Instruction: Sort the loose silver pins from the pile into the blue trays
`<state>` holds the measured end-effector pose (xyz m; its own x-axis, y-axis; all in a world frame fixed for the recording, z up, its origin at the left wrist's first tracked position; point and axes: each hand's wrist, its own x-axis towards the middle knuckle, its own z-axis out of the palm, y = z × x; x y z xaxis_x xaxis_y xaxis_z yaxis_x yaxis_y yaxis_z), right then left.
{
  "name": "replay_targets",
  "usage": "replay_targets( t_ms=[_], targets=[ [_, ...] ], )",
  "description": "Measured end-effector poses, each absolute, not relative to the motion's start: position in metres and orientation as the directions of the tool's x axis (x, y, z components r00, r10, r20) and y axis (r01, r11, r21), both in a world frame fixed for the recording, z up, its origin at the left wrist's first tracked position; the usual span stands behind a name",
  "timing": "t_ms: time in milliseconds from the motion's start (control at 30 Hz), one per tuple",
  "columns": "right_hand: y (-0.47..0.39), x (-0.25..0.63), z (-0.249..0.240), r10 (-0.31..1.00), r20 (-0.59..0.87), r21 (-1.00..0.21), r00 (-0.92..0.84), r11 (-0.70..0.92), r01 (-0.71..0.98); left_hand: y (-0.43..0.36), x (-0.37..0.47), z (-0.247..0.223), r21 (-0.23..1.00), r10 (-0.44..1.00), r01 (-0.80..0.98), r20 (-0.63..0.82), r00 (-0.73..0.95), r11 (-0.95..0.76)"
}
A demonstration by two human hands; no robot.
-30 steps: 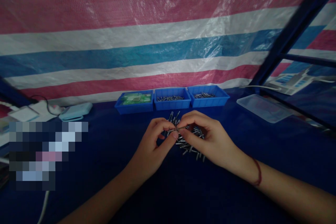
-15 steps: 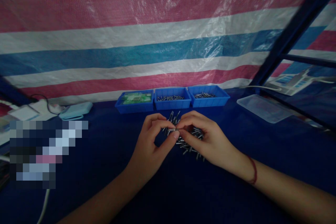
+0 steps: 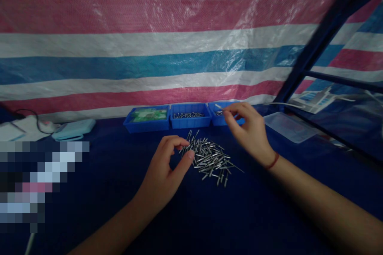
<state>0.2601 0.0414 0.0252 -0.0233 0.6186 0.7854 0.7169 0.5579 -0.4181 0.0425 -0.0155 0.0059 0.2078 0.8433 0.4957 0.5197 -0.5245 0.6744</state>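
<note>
A pile of silver rivets (image 3: 211, 157) lies on the blue table. My left hand (image 3: 172, 165) is at the pile's left edge, thumb and index finger apart, with nothing seen between them. My right hand (image 3: 249, 129) is over the front of the right blue bin (image 3: 214, 107), pinching a small pale metal piece (image 3: 218, 106), which looks like a rivet. Some rivets lie in that bin, partly hidden by my fingers. The middle blue bin (image 3: 190, 123) also holds rivets. The left blue bin (image 3: 147, 126) holds green and clear plastic packets.
A clear plastic lid (image 3: 290, 127) lies at the right near a blue metal frame (image 3: 311, 44). At the left are a light blue case (image 3: 74, 128) and a cable. A striped sheet (image 3: 143, 63) hangs behind the bins.
My hands have moved apart. The right one has gone up and right to the right bin with a small piece; the left has opened beside the pile. The view has shifted slightly.
</note>
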Motion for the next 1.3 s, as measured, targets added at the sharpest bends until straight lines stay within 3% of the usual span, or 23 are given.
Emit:
replay_targets(
  t_ms=[67, 167, 267, 400, 567, 700, 1000, 1300],
  targets=[
    [0.064, 0.283, 0.021, 0.58, 0.814, -0.333, 0.036, 0.414, 0.847, -0.015, 0.043, 0.005, 0.683, 0.854, 0.522, 0.474, 0.215, -0.511],
    [0.087, 0.31, 0.01, 0.642, 0.766, -0.185, 0.018, 0.193, 0.964, -0.014, 0.043, 0.005, 0.688, 0.866, 0.532, 0.444, 0.23, -0.494],
    [0.094, 0.32, 0.004, 0.654, 0.756, -0.162, 0.033, 0.138, 0.977, -0.013, 0.041, 0.007, 0.703, 0.892, 0.55, 0.382, 0.241, -0.45],
    [0.082, 0.308, 0.01, 0.65, 0.76, -0.159, -0.012, 0.204, 0.966, -0.009, 0.035, 0.009, 0.684, 0.937, 0.64, 0.267, 0.226, -0.349],
    [0.061, 0.281, 0.017, 0.68, 0.725, -0.225, -0.106, 0.379, 0.898, -0.002, 0.025, 0.004, 0.424, 0.942, 0.842, 0.18, 0.284, -0.334],
    [0.047, 0.265, 0.016, 0.668, 0.722, -0.231, -0.181, 0.48, 0.846, 0.003, 0.024, -0.004, 0.308, 0.931, 0.882, 0.193, 0.309, -0.356],
    [0.024, 0.243, 0.021, 0.694, 0.663, -0.281, -0.28, 0.578, 0.766, 0.006, 0.028, -0.01, 0.266, 0.898, 0.872, 0.282, 0.338, -0.411],
    [0.019, 0.238, 0.018, 0.697, 0.637, -0.297, -0.33, 0.616, 0.729, 0.008, 0.031, -0.006, -0.013, 0.837, 0.873, 0.278, 0.471, -0.487]
  ],
)
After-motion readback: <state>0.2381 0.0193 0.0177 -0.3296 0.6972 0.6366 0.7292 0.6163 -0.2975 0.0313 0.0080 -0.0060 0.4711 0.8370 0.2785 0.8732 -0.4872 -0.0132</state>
